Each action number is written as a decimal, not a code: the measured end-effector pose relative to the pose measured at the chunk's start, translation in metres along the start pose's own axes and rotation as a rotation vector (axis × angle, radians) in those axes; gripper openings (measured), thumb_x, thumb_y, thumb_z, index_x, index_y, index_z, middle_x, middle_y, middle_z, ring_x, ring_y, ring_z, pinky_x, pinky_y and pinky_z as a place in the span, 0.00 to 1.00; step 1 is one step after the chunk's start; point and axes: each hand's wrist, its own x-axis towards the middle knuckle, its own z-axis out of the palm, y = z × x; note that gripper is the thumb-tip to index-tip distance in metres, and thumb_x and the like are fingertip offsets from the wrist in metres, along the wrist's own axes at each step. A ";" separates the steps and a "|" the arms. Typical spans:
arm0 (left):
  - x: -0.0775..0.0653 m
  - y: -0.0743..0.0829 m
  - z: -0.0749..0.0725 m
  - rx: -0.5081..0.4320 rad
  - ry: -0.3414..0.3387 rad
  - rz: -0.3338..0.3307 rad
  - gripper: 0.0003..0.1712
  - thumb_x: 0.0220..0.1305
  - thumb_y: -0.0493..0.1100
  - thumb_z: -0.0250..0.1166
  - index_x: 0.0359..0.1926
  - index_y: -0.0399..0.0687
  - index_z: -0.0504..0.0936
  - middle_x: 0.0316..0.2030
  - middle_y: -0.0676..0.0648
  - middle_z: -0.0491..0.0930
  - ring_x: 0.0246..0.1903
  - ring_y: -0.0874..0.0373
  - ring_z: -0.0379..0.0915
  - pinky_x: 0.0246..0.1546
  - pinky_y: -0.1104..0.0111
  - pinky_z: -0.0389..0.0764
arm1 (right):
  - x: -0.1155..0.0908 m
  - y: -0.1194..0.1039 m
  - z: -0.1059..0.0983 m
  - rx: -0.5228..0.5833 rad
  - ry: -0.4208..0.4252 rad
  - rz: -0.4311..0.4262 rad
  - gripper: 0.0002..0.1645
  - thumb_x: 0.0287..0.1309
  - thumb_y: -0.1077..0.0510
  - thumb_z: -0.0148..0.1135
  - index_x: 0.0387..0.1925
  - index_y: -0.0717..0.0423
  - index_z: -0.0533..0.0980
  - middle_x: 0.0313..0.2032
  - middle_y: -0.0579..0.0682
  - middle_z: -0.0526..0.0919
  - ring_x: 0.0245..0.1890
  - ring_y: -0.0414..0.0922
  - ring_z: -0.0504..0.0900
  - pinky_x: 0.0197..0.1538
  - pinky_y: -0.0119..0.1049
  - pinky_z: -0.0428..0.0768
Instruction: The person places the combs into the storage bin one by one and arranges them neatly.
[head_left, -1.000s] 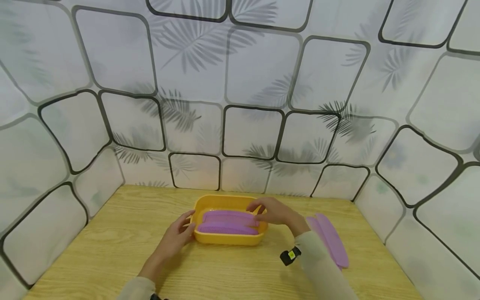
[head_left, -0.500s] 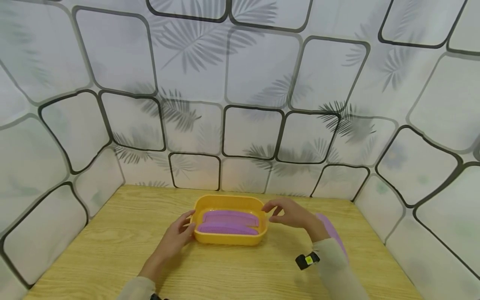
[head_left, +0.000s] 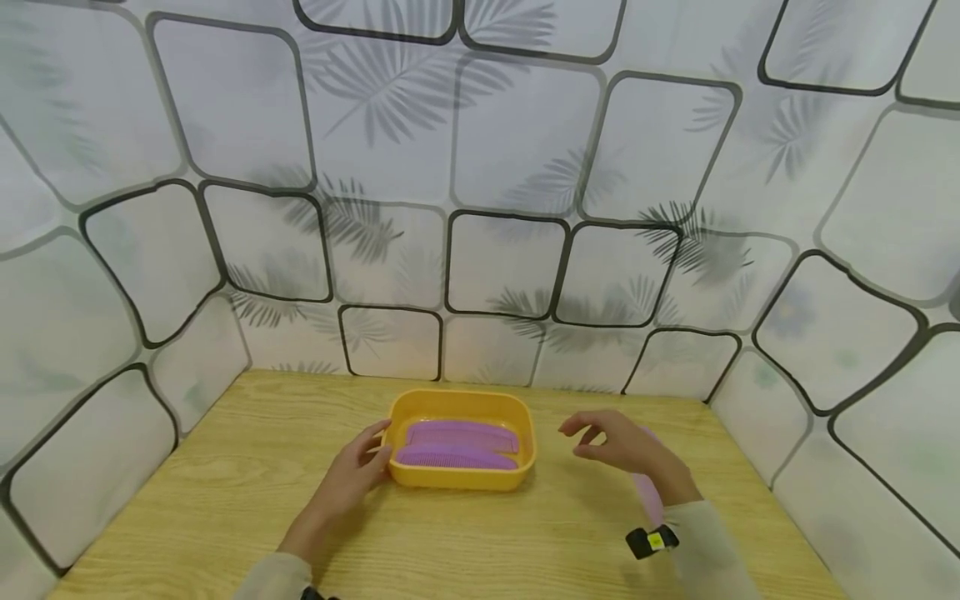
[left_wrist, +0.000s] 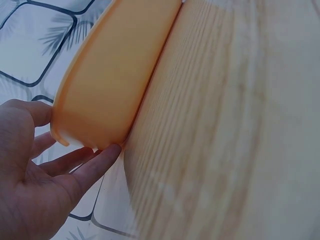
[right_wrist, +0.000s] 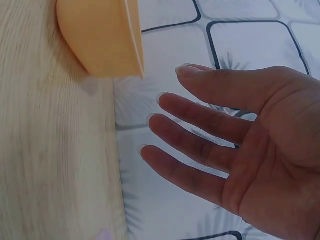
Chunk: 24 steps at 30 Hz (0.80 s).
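In the head view, a yellow plastic basin [head_left: 461, 481] stands upright on the table. Two purple combs lie inside it: a rear comb [head_left: 465, 435] and a front comb [head_left: 453, 456], side by side and lengthwise. My left hand [head_left: 351, 472] rests against the basin's left end, its fingers touching the outer wall; the left wrist view shows the fingertips against the yellow wall [left_wrist: 112, 75]. To the right of the basin, my right hand [head_left: 617, 442] hovers apart from it, holding nothing, its fingers loosely bent. Another flat purple piece [head_left: 649, 497] lies partly hidden under my right forearm.
The wood-grain table [head_left: 480, 550] ends against a patterned cloth backdrop [head_left: 502, 258] behind and at both sides. Dark bands with small devices sit at the wrists, the right band [head_left: 651, 542] showing a yellow-green square.
My right hand has drawn back rightward from over the combs, out past the basin's right rim, and now covers more of the purple pieces at right. Left hand, basin and combs stay put.
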 end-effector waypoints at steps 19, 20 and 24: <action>0.000 0.000 0.000 -0.006 0.002 0.016 0.30 0.80 0.41 0.55 0.77 0.39 0.62 0.69 0.25 0.68 0.65 0.34 0.74 0.55 0.55 0.88 | -0.048 0.028 -0.013 -0.001 0.093 0.078 0.17 0.67 0.60 0.67 0.56 0.60 0.80 0.52 0.62 0.86 0.42 0.39 0.85 0.41 0.31 0.86; 0.000 0.000 0.000 -0.006 0.001 0.015 0.30 0.80 0.41 0.55 0.77 0.39 0.62 0.69 0.25 0.68 0.65 0.34 0.74 0.55 0.55 0.88 | -0.050 0.029 -0.013 -0.003 0.097 0.076 0.17 0.67 0.60 0.67 0.56 0.60 0.80 0.52 0.63 0.86 0.42 0.38 0.85 0.41 0.31 0.86; -0.001 0.001 0.001 -0.007 0.000 0.013 0.30 0.80 0.41 0.55 0.77 0.39 0.62 0.69 0.25 0.68 0.65 0.34 0.74 0.55 0.55 0.88 | -0.057 0.034 -0.015 -0.015 0.106 0.088 0.19 0.67 0.58 0.67 0.56 0.61 0.80 0.52 0.63 0.86 0.42 0.37 0.86 0.41 0.31 0.86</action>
